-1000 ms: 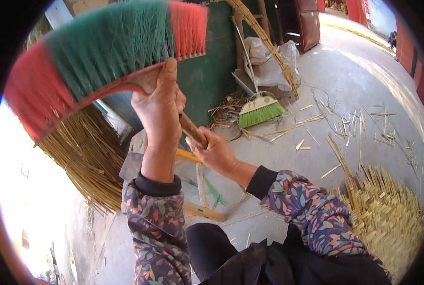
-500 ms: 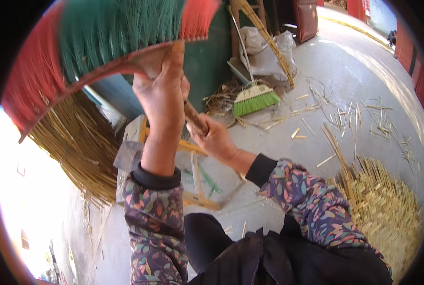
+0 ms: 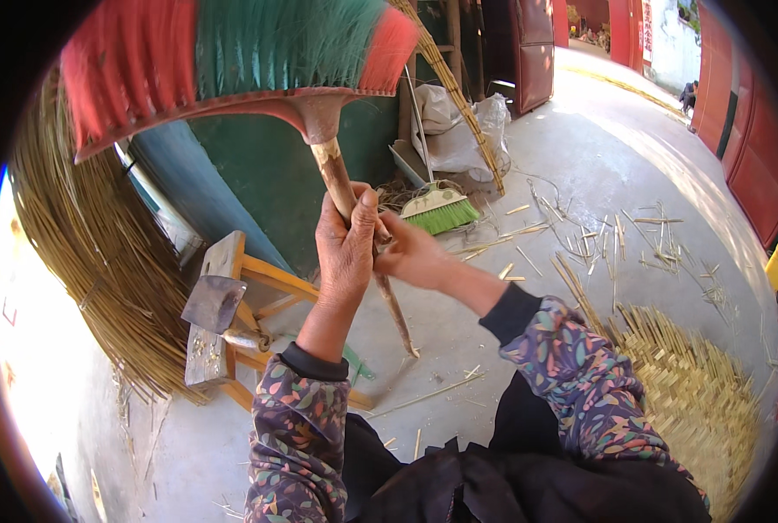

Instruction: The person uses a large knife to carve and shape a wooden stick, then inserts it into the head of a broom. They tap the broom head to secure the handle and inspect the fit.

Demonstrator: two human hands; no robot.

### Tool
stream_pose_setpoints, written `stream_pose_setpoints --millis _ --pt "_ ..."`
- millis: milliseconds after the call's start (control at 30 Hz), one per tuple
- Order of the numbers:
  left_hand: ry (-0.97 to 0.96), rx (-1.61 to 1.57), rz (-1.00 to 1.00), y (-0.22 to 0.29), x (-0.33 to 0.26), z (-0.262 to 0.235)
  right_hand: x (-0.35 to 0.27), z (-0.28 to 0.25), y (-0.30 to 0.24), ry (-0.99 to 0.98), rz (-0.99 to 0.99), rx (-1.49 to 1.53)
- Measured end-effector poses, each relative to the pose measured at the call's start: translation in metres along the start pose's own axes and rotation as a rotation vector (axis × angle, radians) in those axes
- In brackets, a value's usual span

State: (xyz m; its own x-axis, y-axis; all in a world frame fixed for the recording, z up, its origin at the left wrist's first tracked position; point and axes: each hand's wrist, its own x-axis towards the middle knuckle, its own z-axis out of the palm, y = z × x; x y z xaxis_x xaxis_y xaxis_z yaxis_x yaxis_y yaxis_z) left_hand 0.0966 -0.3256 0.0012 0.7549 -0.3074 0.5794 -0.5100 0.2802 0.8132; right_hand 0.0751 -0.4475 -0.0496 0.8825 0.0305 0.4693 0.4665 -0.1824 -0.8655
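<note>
A broom (image 3: pixel 330 166) with red and green bristles is held head-up, its bristles at the upper left and its wooden stick slanting down toward the floor. My left hand (image 3: pixel 345 248) is wrapped round the stick below the broom head, thumb uppermost. Just to the right, my right hand (image 3: pixel 419 257) is closed on the same stick, its fingers partly hidden behind the left hand and slightly blurred. The stick's lower end shows beneath both hands, near the floor.
A wooden stool (image 3: pixel 201 357) at left carries a flat metal blade (image 3: pixel 214 301). Behind it leans a bundle of thin canes (image 3: pixel 101 253). A green-bristled broom (image 3: pixel 441 209) stands ahead by white sacks (image 3: pixel 472 131). A woven mat (image 3: pixel 690 401) and cane scraps (image 3: pixel 611 244) lie right.
My left hand has moved from the broom head's neck down onto the stick, beside my right hand. The broom head has shifted right and levelled out, and the view has turned somewhat.
</note>
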Motion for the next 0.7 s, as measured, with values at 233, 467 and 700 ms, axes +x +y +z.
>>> stream_pose_setpoints --millis 233,467,700 --pt "0.135 -0.043 0.026 -0.023 0.0 0.009 0.037 -0.037 -0.091 0.188 -0.196 0.081" --pt "0.298 0.441 0.052 -0.037 -0.006 0.029 0.09 -0.017 -0.133 0.165 -0.259 -0.018" --pt "0.106 0.408 -0.037 -0.075 -0.023 0.018 0.095 -0.017 -0.143 0.201 -0.025 0.268"
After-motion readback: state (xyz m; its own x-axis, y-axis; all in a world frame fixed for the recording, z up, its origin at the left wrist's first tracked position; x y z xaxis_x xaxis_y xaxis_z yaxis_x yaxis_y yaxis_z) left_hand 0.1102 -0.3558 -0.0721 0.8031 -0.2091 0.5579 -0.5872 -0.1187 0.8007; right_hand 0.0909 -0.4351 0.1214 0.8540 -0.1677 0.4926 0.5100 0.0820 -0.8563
